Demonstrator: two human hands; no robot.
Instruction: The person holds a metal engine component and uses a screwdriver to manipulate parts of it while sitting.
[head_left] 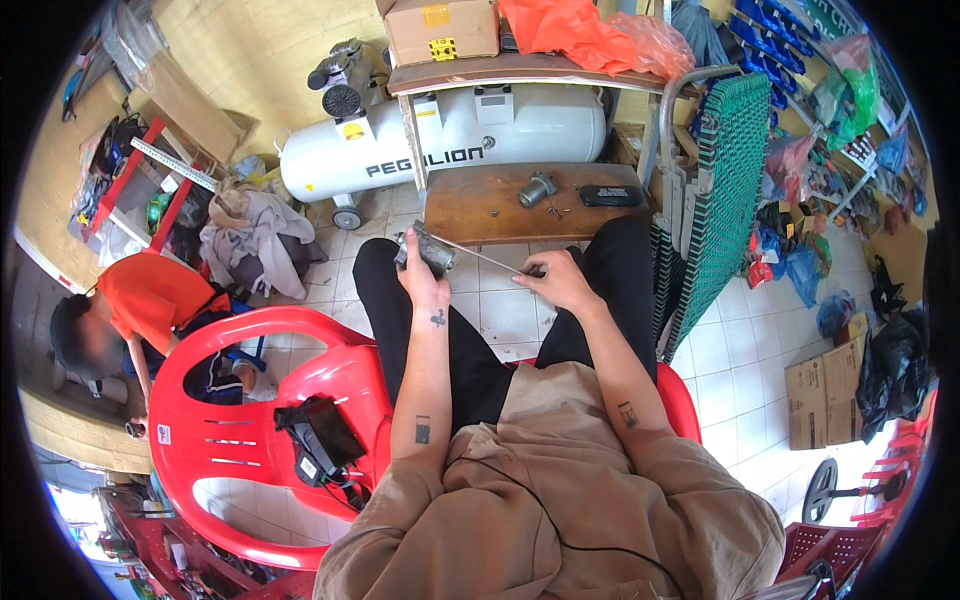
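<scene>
My left hand (418,262) grips a grey, grimy cylindrical metal part (436,254) above my left leg. My right hand (555,280) holds a long, thin metal rod (480,256), which slants up-left to that part; whether its tip is inside it cannot be told. Beyond my knees, a low wooden shelf (480,215) bears a similar metal part (535,191), a black case (608,195) and several small pieces.
A red chair (185,427) with black devices (330,432) is at my left; another person in orange (155,300) bends beside it. A white compressor tank (330,162) lies behind the shelf. A green folded cot (720,190), bags and cardboard boxes (822,390) crowd the right.
</scene>
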